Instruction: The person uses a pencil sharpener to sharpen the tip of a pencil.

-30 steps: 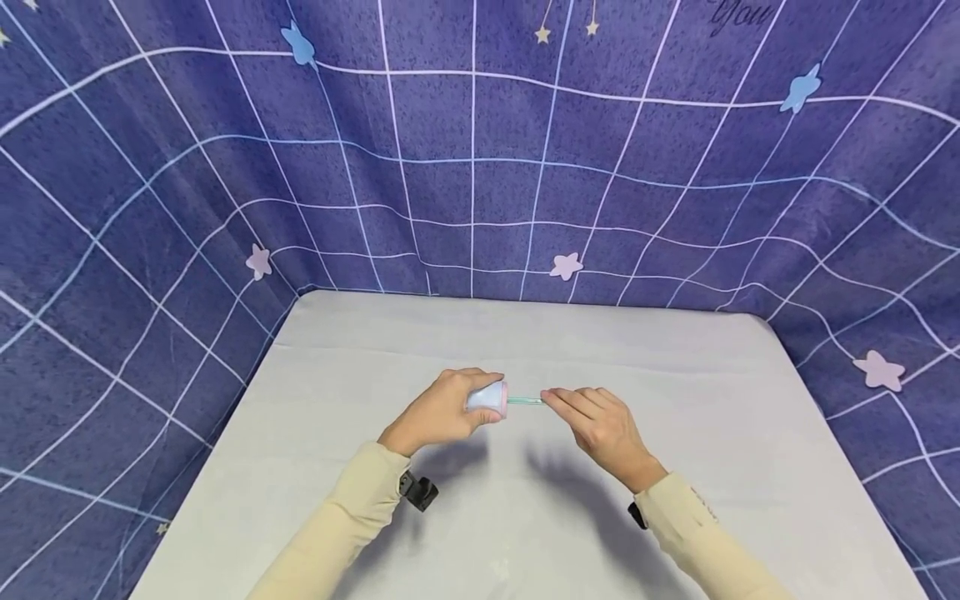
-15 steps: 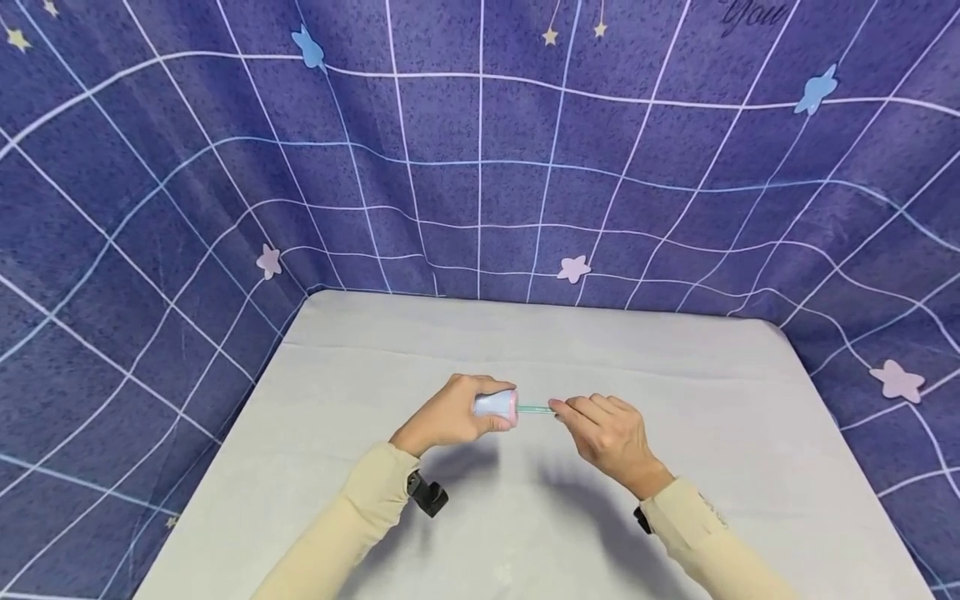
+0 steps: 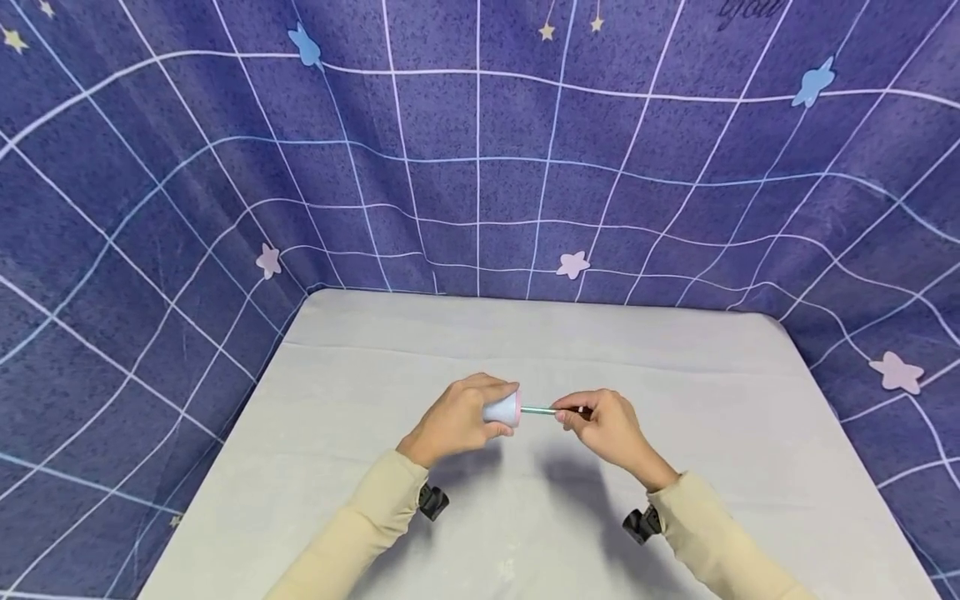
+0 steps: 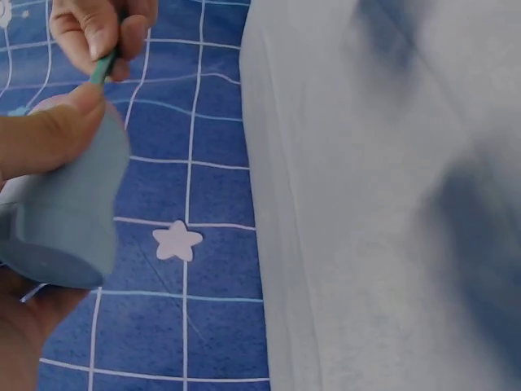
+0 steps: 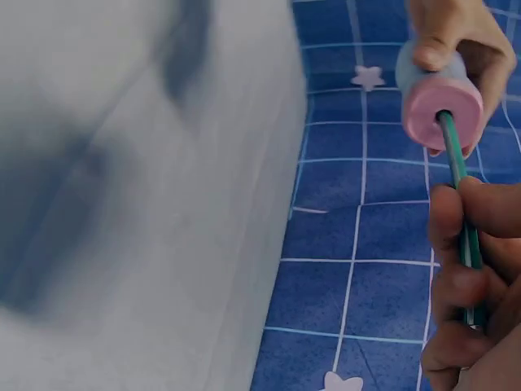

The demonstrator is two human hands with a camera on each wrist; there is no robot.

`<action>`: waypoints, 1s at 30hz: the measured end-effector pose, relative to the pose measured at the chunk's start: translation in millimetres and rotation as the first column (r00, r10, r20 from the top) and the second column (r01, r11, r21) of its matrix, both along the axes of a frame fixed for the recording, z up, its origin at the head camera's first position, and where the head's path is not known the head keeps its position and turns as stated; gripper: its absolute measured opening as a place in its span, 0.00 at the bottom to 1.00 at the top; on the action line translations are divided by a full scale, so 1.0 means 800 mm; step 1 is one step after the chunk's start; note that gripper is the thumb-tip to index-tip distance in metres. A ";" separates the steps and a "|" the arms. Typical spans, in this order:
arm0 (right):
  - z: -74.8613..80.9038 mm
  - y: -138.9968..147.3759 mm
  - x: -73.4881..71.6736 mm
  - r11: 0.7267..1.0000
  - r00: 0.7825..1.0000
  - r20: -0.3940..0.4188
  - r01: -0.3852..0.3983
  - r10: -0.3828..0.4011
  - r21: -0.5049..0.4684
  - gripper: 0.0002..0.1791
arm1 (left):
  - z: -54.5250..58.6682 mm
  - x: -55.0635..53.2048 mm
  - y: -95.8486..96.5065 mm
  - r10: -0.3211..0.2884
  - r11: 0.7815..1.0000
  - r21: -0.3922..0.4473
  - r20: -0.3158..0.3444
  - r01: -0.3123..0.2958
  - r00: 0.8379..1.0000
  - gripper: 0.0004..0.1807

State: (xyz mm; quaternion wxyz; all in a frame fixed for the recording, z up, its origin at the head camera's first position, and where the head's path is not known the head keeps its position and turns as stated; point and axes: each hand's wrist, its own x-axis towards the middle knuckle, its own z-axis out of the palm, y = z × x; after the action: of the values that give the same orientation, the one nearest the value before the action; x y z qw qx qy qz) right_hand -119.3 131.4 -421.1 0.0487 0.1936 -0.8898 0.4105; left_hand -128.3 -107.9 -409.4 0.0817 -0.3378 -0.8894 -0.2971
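Note:
My left hand [image 3: 453, 421] grips a light blue pencil sharpener [image 3: 499, 409], thumb on one side and fingers on the other. Its pink face [image 5: 419, 116] points towards my right hand [image 3: 613, 429]. A green pencil [image 5: 456, 155] runs into the dark hole in that face. Thumb and fingers of the right hand pinch the pencil's shaft, and its rear part lies along the curled fingers in the right wrist view. From the left wrist view the rounded sharpener body [image 4: 77, 204] shows its broad rear end. The pencil's tip is hidden inside the sharpener.
Both hands are held over a table with a white cloth [image 3: 390, 333], their shadows falling on it. A blue-purple curtain [image 3: 435, 192] with grid lines and stars hangs behind and at both sides. Small black cameras [image 3: 432, 502] sit at the wrists.
My right hand has rolled over and its fingers have re-gripped the pencil, exposing its dark rear end. The left hand still holds the sharpener at nearly the same spot.

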 end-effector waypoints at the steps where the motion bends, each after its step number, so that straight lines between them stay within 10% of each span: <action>1: -0.004 0.000 0.000 1.000 0.999 -0.044 -0.009 0.009 0.010 0.05 | -0.001 0.000 -0.001 0.006 1.000 -0.005 0.000 -0.006 1.000 0.31; 3: -0.013 -0.002 -0.001 0.998 0.976 -0.213 -0.027 0.038 0.052 0.08 | -0.002 -0.001 -0.003 0.024 1.000 -0.004 0.014 -0.024 1.000 0.31; 5: -0.022 -0.002 -0.002 0.993 0.904 -0.421 -0.034 0.078 0.112 0.10 | -0.002 -0.003 -0.005 0.033 0.999 -0.002 0.031 -0.033 0.999 0.30; 10: -0.032 -0.001 -0.010 0.956 0.593 -0.780 0.055 0.200 0.287 0.13 | 0.004 -0.008 -0.010 0.007 0.999 0.045 0.125 -0.012 0.992 0.26; 13: -0.035 0.001 -0.014 0.948 0.471 -0.851 0.085 0.233 0.307 0.16 | 0.008 -0.010 -0.014 -0.010 0.995 0.098 0.212 -0.011 0.977 0.24; 20: -0.036 -0.001 -0.017 0.977 0.349 -0.926 0.095 0.145 0.189 0.15 | 0.017 -0.011 -0.016 -0.058 0.987 0.162 0.364 -0.002 0.929 0.18; 26: -0.021 -0.002 -0.019 0.986 0.206 -0.970 0.077 0.129 0.148 0.12 | 0.023 -0.012 -0.012 -0.148 0.971 0.237 0.504 0.029 0.851 0.13; 30: -0.011 0.000 -0.021 0.985 0.202 -0.968 0.051 0.149 0.163 0.13 | 0.023 -0.014 -0.002 -0.161 0.959 0.284 0.560 -0.006 0.812 0.15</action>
State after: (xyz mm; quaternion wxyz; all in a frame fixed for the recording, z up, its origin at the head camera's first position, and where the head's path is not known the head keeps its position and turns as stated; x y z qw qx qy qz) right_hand -136.2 131.3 -430.0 0.5704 0.4405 -0.6819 0.1253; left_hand -139.1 -109.8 -390.9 -0.1586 -0.2533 -0.8077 -0.5082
